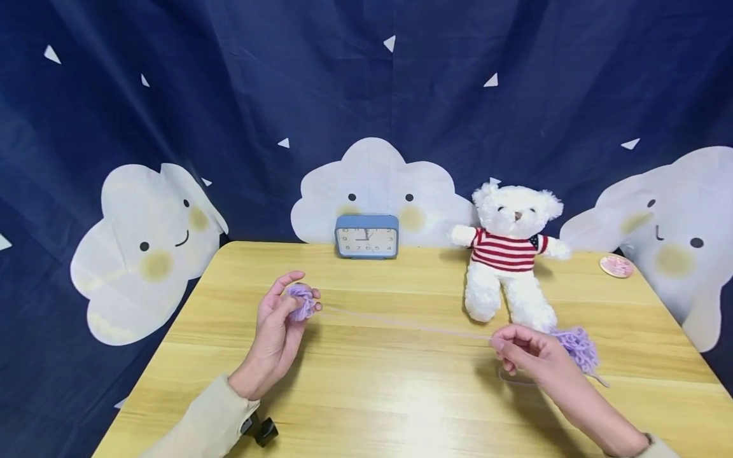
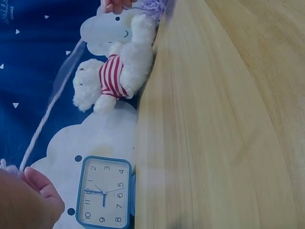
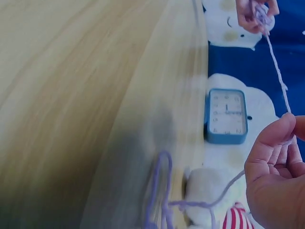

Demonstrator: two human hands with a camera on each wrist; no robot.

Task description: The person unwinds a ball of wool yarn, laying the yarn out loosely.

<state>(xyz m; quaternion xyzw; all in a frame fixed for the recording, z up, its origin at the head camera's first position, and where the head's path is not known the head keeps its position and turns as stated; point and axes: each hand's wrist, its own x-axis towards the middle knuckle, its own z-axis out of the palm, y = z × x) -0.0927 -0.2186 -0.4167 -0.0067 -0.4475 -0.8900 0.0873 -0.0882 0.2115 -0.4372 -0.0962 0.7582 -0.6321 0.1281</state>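
Observation:
In the head view my left hand (image 1: 279, 321) grips a small wound ball of lilac yarn (image 1: 301, 302) above the left half of the table. A strand of yarn (image 1: 401, 323) stretches from that ball across to my right hand (image 1: 529, 356), which pinches it between thumb and forefinger. Beyond the pinch the strand droops toward a loose lilac yarn pile (image 1: 577, 348) lying by the right wrist. The right wrist view shows the taut strand (image 3: 278, 71) running from the thumb tip up to the ball, and slack loops of yarn (image 3: 164, 181) below.
A blue alarm clock (image 1: 366, 236) stands at the table's back edge. Right of it is a white teddy bear (image 1: 504, 254) in a striped shirt, its feet close to the yarn pile. A round pink disc (image 1: 616, 266) lies at the far right corner of the wooden table (image 1: 355, 388).

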